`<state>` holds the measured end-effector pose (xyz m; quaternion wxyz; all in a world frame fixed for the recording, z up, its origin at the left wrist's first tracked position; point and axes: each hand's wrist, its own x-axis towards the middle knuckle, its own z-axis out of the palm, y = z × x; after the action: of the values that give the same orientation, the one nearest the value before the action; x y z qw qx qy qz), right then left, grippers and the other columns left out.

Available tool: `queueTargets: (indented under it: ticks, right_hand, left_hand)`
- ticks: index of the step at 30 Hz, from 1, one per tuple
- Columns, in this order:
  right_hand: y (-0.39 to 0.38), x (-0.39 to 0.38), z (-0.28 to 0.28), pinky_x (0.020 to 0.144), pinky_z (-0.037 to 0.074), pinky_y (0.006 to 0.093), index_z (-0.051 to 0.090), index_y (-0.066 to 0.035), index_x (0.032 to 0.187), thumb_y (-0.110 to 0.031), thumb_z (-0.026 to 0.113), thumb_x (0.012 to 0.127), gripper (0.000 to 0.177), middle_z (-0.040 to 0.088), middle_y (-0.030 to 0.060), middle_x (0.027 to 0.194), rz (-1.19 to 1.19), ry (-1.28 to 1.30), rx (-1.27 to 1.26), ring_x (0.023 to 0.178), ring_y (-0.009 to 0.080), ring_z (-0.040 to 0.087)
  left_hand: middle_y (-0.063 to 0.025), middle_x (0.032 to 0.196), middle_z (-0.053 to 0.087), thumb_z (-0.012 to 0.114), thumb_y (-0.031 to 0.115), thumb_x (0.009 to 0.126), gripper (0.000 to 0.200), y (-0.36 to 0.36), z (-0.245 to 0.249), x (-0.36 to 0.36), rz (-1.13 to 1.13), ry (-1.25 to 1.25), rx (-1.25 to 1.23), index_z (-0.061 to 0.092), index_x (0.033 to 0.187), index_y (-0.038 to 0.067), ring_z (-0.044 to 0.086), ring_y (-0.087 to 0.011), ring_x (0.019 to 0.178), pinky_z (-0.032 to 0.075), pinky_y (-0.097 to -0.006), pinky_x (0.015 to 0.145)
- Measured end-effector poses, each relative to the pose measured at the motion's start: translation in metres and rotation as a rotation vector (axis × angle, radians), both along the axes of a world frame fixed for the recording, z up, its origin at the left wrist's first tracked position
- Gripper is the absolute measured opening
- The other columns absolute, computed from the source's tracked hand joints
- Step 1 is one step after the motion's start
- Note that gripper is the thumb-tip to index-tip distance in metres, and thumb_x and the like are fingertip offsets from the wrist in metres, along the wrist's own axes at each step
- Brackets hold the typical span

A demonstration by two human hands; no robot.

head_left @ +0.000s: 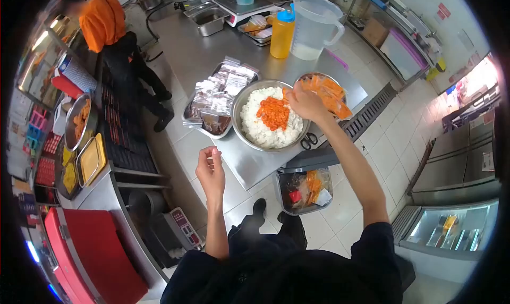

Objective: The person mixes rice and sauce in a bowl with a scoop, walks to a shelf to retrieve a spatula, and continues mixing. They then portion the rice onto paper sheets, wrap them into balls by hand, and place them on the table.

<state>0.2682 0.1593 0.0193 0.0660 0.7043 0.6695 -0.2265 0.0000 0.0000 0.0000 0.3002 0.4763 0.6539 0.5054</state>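
A round metal bowl [240, 129] holds white rice [257, 134] with a heap of orange-red sauce [273, 113] on it. Over the bowl's right rim is my right hand [306, 103], fingers pinched together and pointing down; a bit of orange shows at the fingertips, too small to name. Just right of it stands a bowl of orange sachets [336, 98]. My left hand [210, 171] hangs in the air below the table's edge, fingers loosely curled, with nothing seen in it. Left of the rice, a metal tray holds silvery packets [220, 91].
Black scissors [308, 141] lie at the table's edge, above a waste bin [328, 205]. Behind the bowls stand a yellow bottle [282, 35] and a clear jug [313, 27]. A person in orange [102, 22] stands at the left counter. A red box [95, 251] is at lower left.
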Motion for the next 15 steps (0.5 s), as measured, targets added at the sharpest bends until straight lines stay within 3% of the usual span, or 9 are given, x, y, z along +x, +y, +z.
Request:
queueTargets:
  ticks: [2, 3, 5, 7, 9, 11, 12, 14, 15]
  right_hand:
    - [-0.016, 0.008, -0.012, 0.084, 0.040, 0.0404, 0.036, -0.010, 0.121, -0.043, 0.036, 0.087, 0.048, 0.053, 0.0139, 0.114, -0.156, 0.516, 0.415, 0.094, 0.0286, 0.057]
    - [-0.043, 0.028, -0.015, 0.084, 0.040, 0.0404, 0.036, -0.010, 0.121, -0.043, 0.036, 0.087, 0.048, 0.053, 0.0139, 0.114, -0.179, 0.495, 0.391, 0.094, 0.0286, 0.057]
    - [-0.082, 0.038, -0.020, 0.066, 0.044, 0.0266, 0.043, -0.009, 0.110, -0.036, 0.035, 0.089, 0.034, 0.058, 0.0051, 0.088, -0.502, 1.310, 0.546, 0.070, 0.0156, 0.055]
    - [-0.140, 0.055, -0.048, 0.052, 0.037, 0.0161, 0.045, -0.011, 0.108, -0.033, 0.035, 0.091, 0.029, 0.052, 0.0000, 0.083, -0.695, 1.498, 0.741, 0.061, 0.0062, 0.045]
    - [-0.202, 0.070, -0.096, 0.045, 0.029, 0.0124, 0.044, -0.014, 0.114, -0.034, 0.034, 0.092, 0.032, 0.052, -0.0004, 0.084, -0.967, 1.474, 0.865, 0.059, 0.0015, 0.041]
    - [-0.251, 0.085, -0.158, 0.050, 0.039, 0.0207, 0.041, -0.011, 0.117, -0.036, 0.034, 0.092, 0.037, 0.055, 0.0021, 0.088, -1.179, 1.220, 0.739, 0.062, 0.0096, 0.049]
    - [-0.268, 0.096, -0.206, 0.050, 0.039, 0.0207, 0.041, -0.011, 0.117, -0.036, 0.034, 0.092, 0.037, 0.055, 0.0021, 0.088, -1.202, 1.210, 0.751, 0.062, 0.0096, 0.049]
    - [-0.291, 0.111, -0.283, 0.062, 0.045, 0.0332, 0.045, -0.005, 0.110, -0.037, 0.035, 0.091, 0.038, 0.059, 0.0086, 0.089, -0.874, 0.242, 0.775, 0.072, 0.0216, 0.057]
    - [-0.285, 0.109, -0.262, 0.062, 0.045, 0.0332, 0.045, -0.005, 0.110, -0.037, 0.035, 0.091, 0.038, 0.059, 0.0086, 0.089, -0.880, 0.245, 0.782, 0.072, 0.0216, 0.057]
  left_hand:
    - [-0.0093, 0.083, 0.060, 0.049, 0.023, 0.088, 0.025, 0.004, -0.007, -0.001, -0.019, -0.018, 0.007, 0.054, 0.095, -0.001, 0.055, -0.0140, 0.066, 0.046, -0.0256, 0.058]
    - [-0.0093, 0.083, 0.060, 0.049, 0.023, 0.088, 0.025, -0.006, -0.012, 0.015, -0.038, -0.032, -0.023, 0.054, 0.095, -0.001, 0.055, -0.0140, 0.066, 0.046, -0.0256, 0.058]
    - [-0.0084, 0.083, 0.059, 0.049, 0.022, 0.088, 0.024, 0.000, -0.021, 0.015, -0.062, -0.110, -0.032, 0.054, 0.095, 0.000, 0.055, -0.0135, 0.066, 0.046, -0.0253, 0.057]
    - [-0.0070, 0.081, 0.058, 0.048, 0.022, 0.089, 0.023, 0.006, -0.031, 0.009, -0.077, -0.088, -0.014, 0.053, 0.095, 0.000, 0.055, -0.0121, 0.066, 0.045, -0.0248, 0.057]
    - [-0.0063, 0.081, 0.058, 0.047, 0.022, 0.089, 0.023, 0.007, -0.041, 0.002, -0.082, -0.095, -0.034, 0.053, 0.094, 0.000, 0.054, -0.0113, 0.065, 0.044, -0.0237, 0.058]
    - [-0.0058, 0.081, 0.058, 0.048, 0.022, 0.089, 0.023, 0.011, -0.046, -0.003, -0.057, -0.120, -0.053, 0.053, 0.094, 0.000, 0.053, -0.0110, 0.064, 0.043, -0.0228, 0.059]
    - [-0.0050, 0.083, 0.057, 0.047, 0.024, 0.089, 0.024, 0.014, -0.050, -0.006, -0.072, -0.116, -0.063, 0.053, 0.096, 0.002, 0.053, -0.0111, 0.067, 0.043, -0.0232, 0.060]
    - [-0.0046, 0.085, 0.057, 0.046, 0.025, 0.090, 0.025, 0.021, -0.049, -0.007, -0.079, -0.115, -0.088, 0.053, 0.096, 0.002, 0.053, -0.0112, 0.069, 0.044, -0.0237, 0.060]
    - [-0.0042, 0.086, 0.057, 0.045, 0.027, 0.090, 0.026, 0.027, -0.047, -0.007, -0.059, -0.116, -0.096, 0.054, 0.097, 0.003, 0.053, -0.0112, 0.071, 0.044, -0.0242, 0.061]
